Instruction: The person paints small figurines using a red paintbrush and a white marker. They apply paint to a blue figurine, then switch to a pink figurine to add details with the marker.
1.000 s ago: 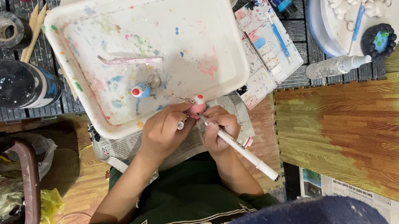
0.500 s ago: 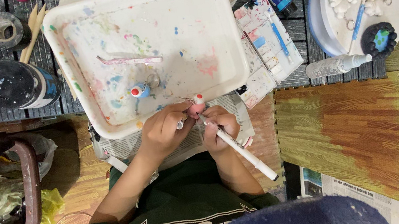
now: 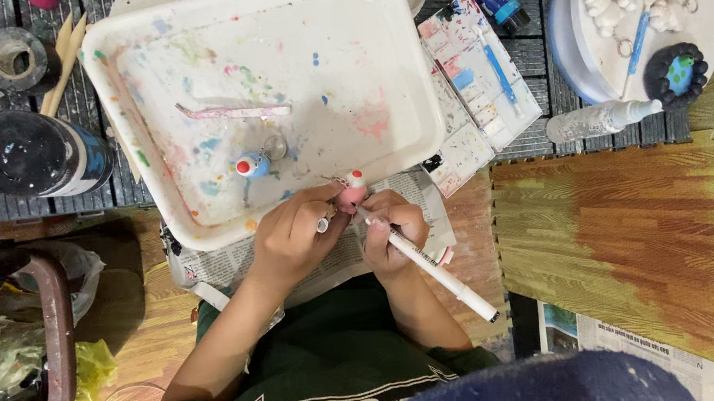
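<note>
Hardly anything has shifted since the earlier frames — the left hand (image 3: 292, 237) still pinches a small pink figurine (image 3: 351, 196) at the white tray's (image 3: 193, 228) near rim, the right hand (image 3: 395, 237) closed around a white pen (image 3: 432, 269) — light, probably brittle, best held by its body.

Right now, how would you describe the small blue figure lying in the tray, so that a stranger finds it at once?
Start at the big white paint-stained plastic tray. Near its lower edge, just above the left hand, lies the small blue painted figure with a red-and-white end. Unlike the small pink figure held in the hands, it is blue and lies free, and the pale pink strip above it is long and flat.
</note>
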